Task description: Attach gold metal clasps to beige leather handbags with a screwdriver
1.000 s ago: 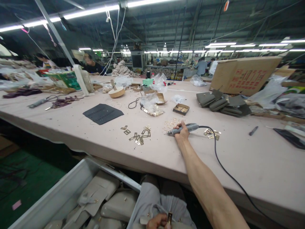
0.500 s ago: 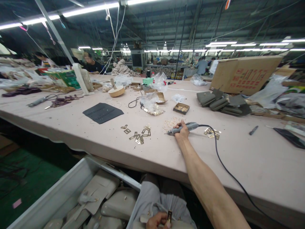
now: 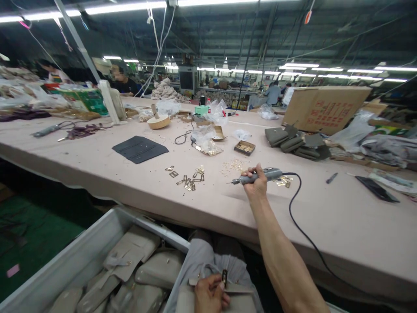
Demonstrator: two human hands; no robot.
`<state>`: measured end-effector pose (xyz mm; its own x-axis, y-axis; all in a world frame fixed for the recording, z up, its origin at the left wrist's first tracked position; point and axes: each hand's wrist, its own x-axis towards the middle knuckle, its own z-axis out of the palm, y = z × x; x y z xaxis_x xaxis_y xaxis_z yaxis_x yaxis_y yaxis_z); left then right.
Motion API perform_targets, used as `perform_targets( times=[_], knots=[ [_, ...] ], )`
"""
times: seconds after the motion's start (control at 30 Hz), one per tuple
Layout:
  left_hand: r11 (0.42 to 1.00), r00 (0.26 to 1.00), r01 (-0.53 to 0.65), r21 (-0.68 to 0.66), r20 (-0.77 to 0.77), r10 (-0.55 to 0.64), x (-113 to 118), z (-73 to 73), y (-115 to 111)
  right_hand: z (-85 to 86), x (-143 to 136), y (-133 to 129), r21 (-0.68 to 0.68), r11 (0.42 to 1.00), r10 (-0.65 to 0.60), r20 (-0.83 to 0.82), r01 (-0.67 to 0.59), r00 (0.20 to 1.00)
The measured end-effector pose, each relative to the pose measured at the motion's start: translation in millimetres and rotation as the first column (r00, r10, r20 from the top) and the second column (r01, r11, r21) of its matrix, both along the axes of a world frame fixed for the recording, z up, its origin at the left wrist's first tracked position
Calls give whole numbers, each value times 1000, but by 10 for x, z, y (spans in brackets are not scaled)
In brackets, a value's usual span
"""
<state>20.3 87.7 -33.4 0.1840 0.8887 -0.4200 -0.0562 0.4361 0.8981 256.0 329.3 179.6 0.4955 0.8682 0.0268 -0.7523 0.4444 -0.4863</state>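
My right hand is wrapped around a grey electric screwdriver just above the table, its thin bit pointing left. A black cord runs from its rear end. Low in the view, my left hand is closed, thumb and fingers pinching a small metal frame plate that stands upright at the edge of a beige bag on my lap. Left of the screwdriver, several similar metal plates lie on the table. Tiny gold screws are scattered behind the tool.
Beside my lap stands a white bin full of beige bags. On the table are a black sheet, a small box of parts, dark folded pieces and a cardboard carton. Another person sits far left.
My right hand has lifted the screwdriver slightly and drawn it to the right. My left hand and the bag sit higher in view, and more of the bag shows.
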Motion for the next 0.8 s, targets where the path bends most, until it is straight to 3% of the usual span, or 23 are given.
perform_targets(
  times=[0.1,0.2,0.3,0.4,0.57,0.8],
  knots=[
    [999,999,4,-37,40,-2,-19,192,-37,93,-177,-575,-5,1000,21,87,-21,996],
    [992,998,-26,-121,61,33,-48,321,-56,68,-434,-1197,-51,998,33,208,-23,978],
    [988,991,-62,-143,110,78,-63,316,-78,-96,-703,-1737,-121,993,24,330,17,944],
    [983,982,-82,-162,153,107,-65,274,-108,-374,-910,-2132,-146,988,29,470,46,882],
    [977,976,-95,-193,174,129,-51,240,-108,-808,-1055,-2427,-108,994,57,642,17,764],
    [963,976,-140,-231,133,174,-23,263,-85,-1037,-1106,-2537,-104,994,92,653,-31,752]
  ],
)
